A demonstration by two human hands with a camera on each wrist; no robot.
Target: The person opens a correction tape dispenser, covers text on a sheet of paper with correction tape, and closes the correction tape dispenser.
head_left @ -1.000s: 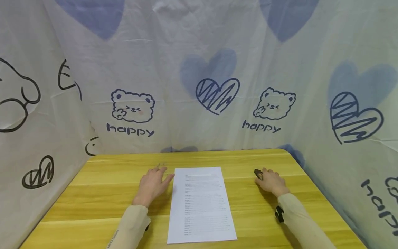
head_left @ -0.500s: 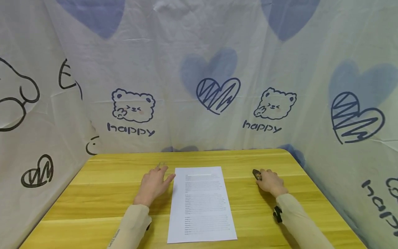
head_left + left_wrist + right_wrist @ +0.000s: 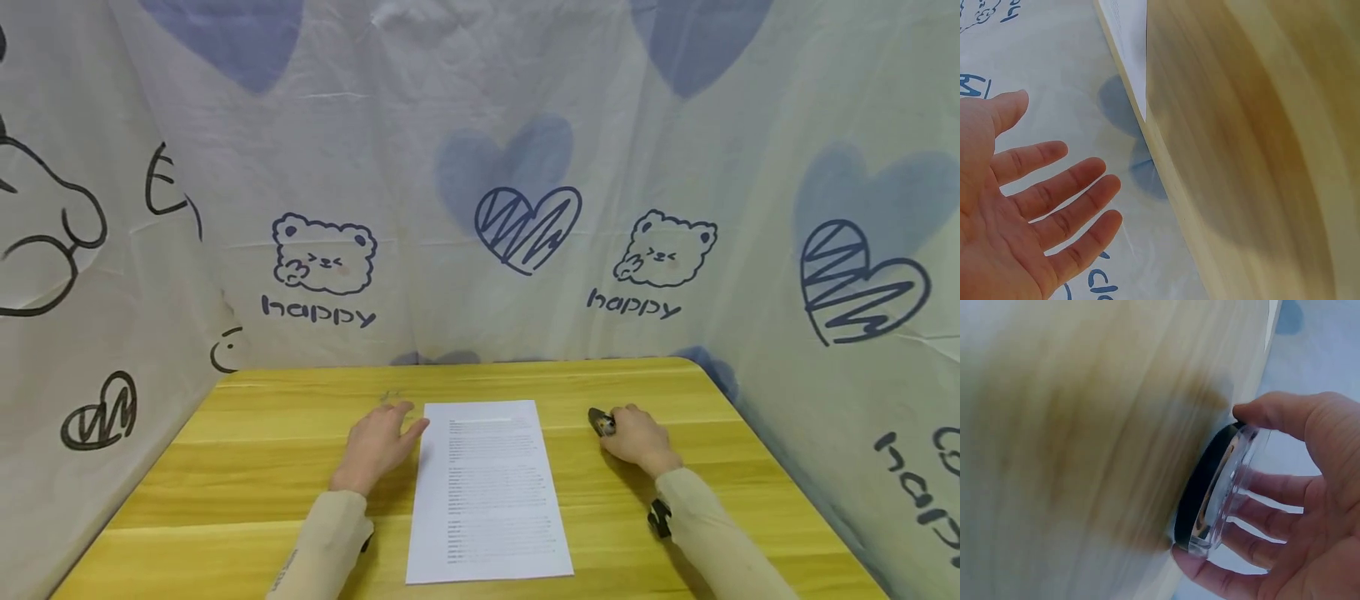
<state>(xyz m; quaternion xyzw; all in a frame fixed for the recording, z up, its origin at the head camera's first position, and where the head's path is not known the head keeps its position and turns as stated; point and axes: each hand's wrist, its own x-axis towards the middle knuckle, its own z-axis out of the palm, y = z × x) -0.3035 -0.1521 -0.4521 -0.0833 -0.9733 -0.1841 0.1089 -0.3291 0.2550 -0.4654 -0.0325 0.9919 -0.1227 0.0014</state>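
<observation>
A white sheet of printed paper (image 3: 431,500) lies upright before me on the wooden table. Its lines of print are too small to read. Left of the sheet is my left hand (image 3: 377,442), holding nothing, its thumb near the paper's left edge. In the left wrist view the fingers are spread and slightly bent. On the other side, my right hand (image 3: 637,437) grips a small black-and-clear plastic object (image 3: 1210,487) between thumb and fingers. Its black side faces the table; something tan and white shows through the clear casing. The exact kind cannot be told.
The yellow wood-grain table (image 3: 225,500) ends at a white curtain (image 3: 420,167) with hearts, bears and lettering, which encloses the back and both sides. A faint, small mark or clear item (image 3: 389,395) shows just beyond the left fingertips.
My right hand has moved left towards the paper with the small black-and-clear object in it. The left hand has shifted only slightly right; the paper stays in place.
</observation>
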